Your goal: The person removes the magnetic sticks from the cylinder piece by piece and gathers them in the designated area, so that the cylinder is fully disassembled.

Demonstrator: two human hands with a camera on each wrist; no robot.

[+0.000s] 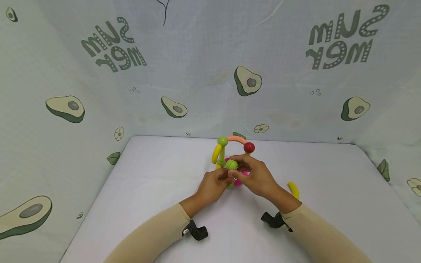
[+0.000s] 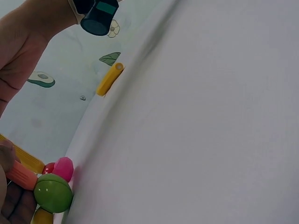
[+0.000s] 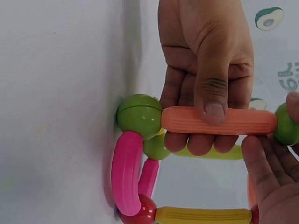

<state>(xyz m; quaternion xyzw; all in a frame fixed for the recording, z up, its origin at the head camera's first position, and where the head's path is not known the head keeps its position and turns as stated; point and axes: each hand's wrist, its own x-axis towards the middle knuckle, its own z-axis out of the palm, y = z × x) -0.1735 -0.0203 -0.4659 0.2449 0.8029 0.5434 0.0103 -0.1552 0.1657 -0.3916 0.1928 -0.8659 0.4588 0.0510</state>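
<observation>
Tabletop (image 1: 148,190), orange rod (image 3: 243,122) in left grip (image 1: 209,187)

Left hand (image 1: 210,187) and right hand (image 1: 259,176) pinch close together.

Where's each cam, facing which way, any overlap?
Head: worn there, forward and down at table and backdrop; left hand, right hand, sleeves.
Left wrist: on it, rolled sideways, mostly table; parts of both hands along left edge.
Right wrist: on it, rolled, facing the orange stick; left hand gripping, right hand partly cropped.
Shared: both wrist views show that stick and its lower green ball.
</observation>
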